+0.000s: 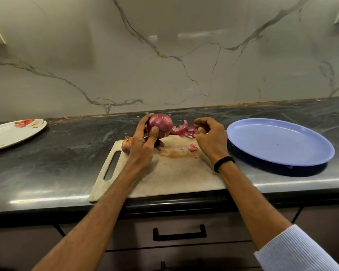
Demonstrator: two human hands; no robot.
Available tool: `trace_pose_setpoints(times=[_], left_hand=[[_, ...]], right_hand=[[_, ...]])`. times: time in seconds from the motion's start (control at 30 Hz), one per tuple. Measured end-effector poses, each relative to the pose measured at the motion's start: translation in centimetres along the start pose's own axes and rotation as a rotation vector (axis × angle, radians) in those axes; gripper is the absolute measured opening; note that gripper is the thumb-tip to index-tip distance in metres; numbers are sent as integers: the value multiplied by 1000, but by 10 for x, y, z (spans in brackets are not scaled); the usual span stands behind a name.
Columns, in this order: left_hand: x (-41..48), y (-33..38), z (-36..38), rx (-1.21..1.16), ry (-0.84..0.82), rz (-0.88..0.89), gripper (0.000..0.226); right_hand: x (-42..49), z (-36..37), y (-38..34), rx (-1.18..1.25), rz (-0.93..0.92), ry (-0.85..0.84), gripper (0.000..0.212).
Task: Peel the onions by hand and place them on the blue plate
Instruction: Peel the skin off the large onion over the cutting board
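Left hand [143, 142] grips 1 onion [160, 124], raised; right hand [210, 138] curls just right of it, its contents unclear. Likely fault: the smooth bulb slips from the fingertip hold and rolls away.

A grey-veined marble wall [164, 65] is rising behind the dark counter [67, 153], light is glinting off the counter's front edge, and a black-handled drawer [141, 231] is sitting below.

No writing, label, brand, number or sign can be read anywhere in this view. The white plate [12, 133] at the left of the worktop [67, 153] carries only a red flower print. A small dark mark on the near rim of the blue plate [278, 141] is too small to make out.
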State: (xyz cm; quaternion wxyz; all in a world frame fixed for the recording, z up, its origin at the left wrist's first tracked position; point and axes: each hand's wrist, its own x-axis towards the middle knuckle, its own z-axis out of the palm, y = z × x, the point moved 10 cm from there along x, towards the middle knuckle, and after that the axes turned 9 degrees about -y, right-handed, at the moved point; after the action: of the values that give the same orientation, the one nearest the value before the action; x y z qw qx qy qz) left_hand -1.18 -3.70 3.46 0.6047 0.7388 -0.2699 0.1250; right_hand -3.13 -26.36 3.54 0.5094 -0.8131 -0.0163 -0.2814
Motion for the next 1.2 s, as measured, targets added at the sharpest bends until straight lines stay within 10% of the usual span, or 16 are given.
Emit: trace_pose_setpoints(times=[0.4,0.77,1.2], left_hand=[[-4,6,21,191,-204,106,62],[0,-7,26,228,-262,-20,77],[2,-7,27,287,-244,108,78]], right_hand=[[-16,62,-9,543,135,-517,41],[-14,57,-5,516,97,-482,47],[-4,38,-5,437,17,-266,6]])
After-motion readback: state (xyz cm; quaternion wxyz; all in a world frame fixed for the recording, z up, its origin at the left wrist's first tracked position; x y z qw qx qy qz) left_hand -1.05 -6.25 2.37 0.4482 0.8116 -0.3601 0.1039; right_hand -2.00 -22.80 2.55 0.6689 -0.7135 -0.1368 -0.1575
